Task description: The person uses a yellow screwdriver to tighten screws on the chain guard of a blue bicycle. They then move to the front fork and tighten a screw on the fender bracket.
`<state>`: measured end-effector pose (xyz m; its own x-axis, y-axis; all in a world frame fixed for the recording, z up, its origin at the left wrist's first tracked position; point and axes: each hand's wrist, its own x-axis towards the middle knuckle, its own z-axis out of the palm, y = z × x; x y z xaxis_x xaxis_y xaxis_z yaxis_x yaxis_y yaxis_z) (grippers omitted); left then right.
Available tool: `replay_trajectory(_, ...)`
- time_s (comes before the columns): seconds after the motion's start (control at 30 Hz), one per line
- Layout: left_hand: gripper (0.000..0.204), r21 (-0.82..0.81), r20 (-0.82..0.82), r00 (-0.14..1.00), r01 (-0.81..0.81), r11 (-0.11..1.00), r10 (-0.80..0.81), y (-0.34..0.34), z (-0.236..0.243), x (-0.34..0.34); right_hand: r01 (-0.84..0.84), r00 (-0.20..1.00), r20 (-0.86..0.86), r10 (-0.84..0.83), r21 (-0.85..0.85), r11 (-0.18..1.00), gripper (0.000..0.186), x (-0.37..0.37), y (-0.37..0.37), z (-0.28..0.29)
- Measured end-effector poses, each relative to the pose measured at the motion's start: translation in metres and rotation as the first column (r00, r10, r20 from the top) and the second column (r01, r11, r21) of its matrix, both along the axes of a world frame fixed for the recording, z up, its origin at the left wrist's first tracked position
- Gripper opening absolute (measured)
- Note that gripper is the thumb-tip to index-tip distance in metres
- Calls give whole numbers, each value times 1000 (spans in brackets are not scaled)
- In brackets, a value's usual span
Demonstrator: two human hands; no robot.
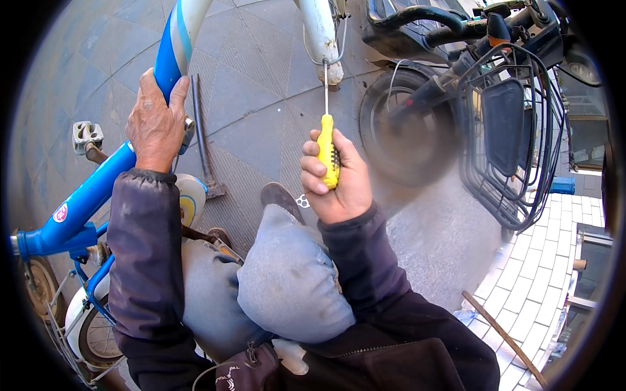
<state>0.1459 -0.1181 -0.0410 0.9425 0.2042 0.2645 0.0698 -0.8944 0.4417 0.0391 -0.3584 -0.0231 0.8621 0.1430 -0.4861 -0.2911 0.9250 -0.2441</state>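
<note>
My left hand (155, 124) is wrapped round the blue and white tube of a bicycle frame (171, 58), with the thumb lying along it. In my right hand (345, 179) is a screwdriver (329, 153) with a yellow and black handle, its shaft pointing away from me. The screwdriver's tip meets the lower end of a white curved bicycle mudguard (319, 32), where a thin wire stay is fixed. Whether the tip sits in a screw is too small to tell. A pedal (87, 135) and a lower blue tube (85, 192) show at the left.
On the grey paving (251, 137) lies a long dark tool (201, 130) with a metal head, beside a small silver wrench (302, 201). An electric bike's wheel (404, 124) and black wire basket (505, 130) stand at right. A wooden stick (505, 339) leans near white tiles (538, 260).
</note>
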Motion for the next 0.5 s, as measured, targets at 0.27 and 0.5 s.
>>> replay_trajectory(0.27, 47, 26, -28, 999, -22, 999, 23, -2, 2, 0, 0, 992, -117, -38, -305, 952, 26, -2, 7, -2)
replay_trajectory(0.5, 48, 35, 4, 1000, -13, 999, 13, -1, -1, 1, 82, 997, -20, -80, 360, 929, 27, 2, 1, 4)
